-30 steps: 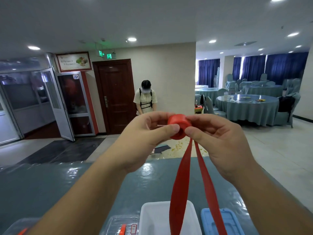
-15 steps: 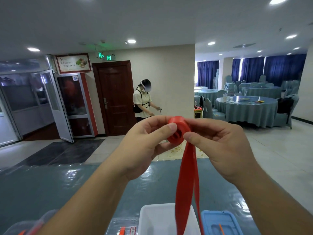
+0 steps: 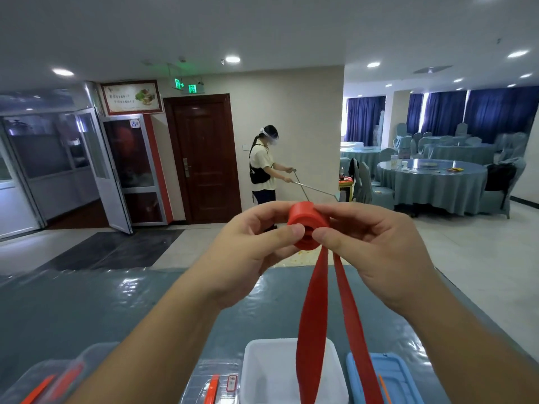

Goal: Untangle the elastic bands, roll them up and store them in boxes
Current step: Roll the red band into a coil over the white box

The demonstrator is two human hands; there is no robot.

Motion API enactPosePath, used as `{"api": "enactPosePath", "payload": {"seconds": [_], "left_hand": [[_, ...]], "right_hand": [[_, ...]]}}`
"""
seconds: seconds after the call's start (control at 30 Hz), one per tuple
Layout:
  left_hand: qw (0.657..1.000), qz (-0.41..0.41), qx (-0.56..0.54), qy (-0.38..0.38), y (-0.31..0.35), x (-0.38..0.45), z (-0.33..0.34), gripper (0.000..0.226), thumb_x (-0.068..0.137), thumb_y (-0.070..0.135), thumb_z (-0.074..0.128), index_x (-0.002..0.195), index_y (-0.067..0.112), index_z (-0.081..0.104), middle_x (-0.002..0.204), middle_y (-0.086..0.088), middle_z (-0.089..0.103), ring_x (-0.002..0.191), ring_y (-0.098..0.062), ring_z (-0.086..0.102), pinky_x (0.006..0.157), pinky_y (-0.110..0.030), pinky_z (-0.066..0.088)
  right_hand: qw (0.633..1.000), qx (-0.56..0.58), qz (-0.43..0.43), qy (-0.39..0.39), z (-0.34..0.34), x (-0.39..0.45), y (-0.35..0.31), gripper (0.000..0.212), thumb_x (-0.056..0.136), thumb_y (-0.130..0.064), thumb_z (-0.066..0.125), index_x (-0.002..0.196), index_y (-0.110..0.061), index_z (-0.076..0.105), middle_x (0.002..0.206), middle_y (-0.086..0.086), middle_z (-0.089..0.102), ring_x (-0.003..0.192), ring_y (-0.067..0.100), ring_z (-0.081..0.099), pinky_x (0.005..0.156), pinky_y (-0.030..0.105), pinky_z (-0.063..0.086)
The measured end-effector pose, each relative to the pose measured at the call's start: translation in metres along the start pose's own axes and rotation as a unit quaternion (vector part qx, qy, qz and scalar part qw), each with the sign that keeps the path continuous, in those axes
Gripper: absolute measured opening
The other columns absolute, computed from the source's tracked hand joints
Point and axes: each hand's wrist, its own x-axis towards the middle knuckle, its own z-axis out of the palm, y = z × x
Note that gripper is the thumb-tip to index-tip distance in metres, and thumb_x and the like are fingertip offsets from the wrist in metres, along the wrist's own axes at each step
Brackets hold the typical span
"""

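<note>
Red elastic band, partly rolled, held at chest height above the bench.
Left hand and right hand pinch the coil between them, keeping it tight; two loose tails hang over the white box, their ends cut off below.

Grey-blue glossy table with white box, blue lid and clear boxes (near edge).
</note>
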Motion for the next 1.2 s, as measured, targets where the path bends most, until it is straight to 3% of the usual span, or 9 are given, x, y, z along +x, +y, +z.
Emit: {"api": "enactPosePath", "payload": {"seconds": [0.13,0.27,0.33,0.43,0.57,0.8,1.03,1.13,1.2], "left_hand": [[0.999,-0.009,-0.032,-0.019,-0.007,-0.001,-0.006,0.039,0.090,0.006,0.071,0.128,0.001,0.066,0.124,-0.022,0.071,0.113,-0.032,0.072,0.095,-0.033,0.059],[0.985,-0.025,0.169,-0.018,-0.002,-0.002,-0.011,0.034,0.089,0.019,0.080,0.120,0.011,0.070,0.115,-0.012,0.075,0.106,-0.030,0.075,0.095,-0.048,0.061],[0.977,-0.017,0.211,0.005,0.003,-0.002,-0.011,0.029,0.089,0.017,0.080,0.116,0.011,0.072,0.109,-0.012,0.076,0.103,-0.032,0.075,0.095,-0.049,0.060],[0.997,-0.010,0.074,0.027,0.001,-0.005,-0.009,0.041,0.081,0.016,0.076,0.119,0.002,0.070,0.111,-0.018,0.076,0.101,-0.031,0.076,0.091,-0.037,0.063],[0.997,-0.002,-0.069,0.041,-0.011,-0.005,-0.006,0.047,0.085,0.013,0.071,0.128,-0.005,0.063,0.112,-0.019,0.074,0.100,-0.025,0.075,0.092,-0.033,0.061],[0.979,-0.001,0.203,0.008,-0.002,-0.007,-0.016,0.032,0.089,0.013,0.077,0.120,0.015,0.073,0.110,-0.004,0.078,0.104,-0.018,0.074,0.091,-0.023,0.059],[0.998,-0.023,-0.055,0.025,-0.017,-0.002,-0.009,0.042,0.086,0.011,0.073,0.126,0.002,0.068,0.113,-0.017,0.076,0.102,-0.024,0.075,0.090,-0.030,0.060],[0.994,-0.014,0.108,-0.004,-0.016,-0.001,-0.016,0.038,0.087,0.012,0.081,0.123,0.011,0.071,0.113,-0.011,0.077,0.106,-0.025,0.074,0.096,-0.034,0.059],[0.977,0.005,0.212,0.012,-0.012,-0.002,-0.017,0.034,0.085,0.016,0.083,0.118,0.016,0.074,0.106,-0.003,0.079,0.101,-0.020,0.075,0.090,-0.028,0.059]], "right_hand": [[1.000,0.009,0.021,-0.021,-0.003,0.002,-0.005,0.039,0.072,-0.029,0.080,0.110,-0.026,0.080,0.099,-0.008,0.082,0.095,0.012,0.078,0.091,0.029,0.062],[0.996,-0.035,0.032,-0.076,-0.005,0.000,-0.005,0.035,0.078,-0.010,0.082,0.109,-0.026,0.079,0.098,-0.012,0.081,0.093,0.008,0.078,0.090,0.024,0.061],[0.995,-0.045,0.023,-0.081,-0.002,-0.001,-0.004,0.035,0.078,-0.012,0.083,0.110,-0.027,0.078,0.100,-0.011,0.081,0.096,0.009,0.078,0.090,0.027,0.061],[0.999,-0.016,0.000,-0.030,0.005,-0.003,-0.002,0.042,0.071,-0.031,0.083,0.112,-0.032,0.076,0.104,-0.011,0.080,0.101,0.010,0.077,0.093,0.028,0.060],[0.999,0.029,0.011,-0.011,0.009,-0.006,0.007,0.047,0.073,-0.025,0.080,0.119,-0.022,0.076,0.106,-0.006,0.081,0.101,0.014,0.077,0.093,0.028,0.060],[0.994,-0.041,0.036,-0.092,-0.001,-0.005,0.006,0.040,0.080,-0.012,0.082,0.117,-0.024,0.077,0.103,-0.011,0.081,0.097,0.008,0.077,0.090,0.022,0.060],[0.998,0.059,0.024,-0.012,0.009,-0.008,0.013,0.044,0.073,-0.019,0.079,0.116,-0.026,0.075,0.106,-0.006,0.081,0.101,0.014,0.077,0.092,0.026,0.060],[0.997,0.010,0.044,-0.056,0.004,-0.007,0.012,0.041,0.080,-0.009,0.080,0.116,-0.028,0.075,0.106,-0.010,0.081,0.101,0.011,0.077,0.095,0.026,0.059],[0.996,-0.006,0.046,-0.080,0.003,-0.006,0.011,0.042,0.085,-0.003,0.078,0.117,-0.030,0.074,0.108,-0.011,0.080,0.104,0.010,0.076,0.096,0.025,0.058]]}}
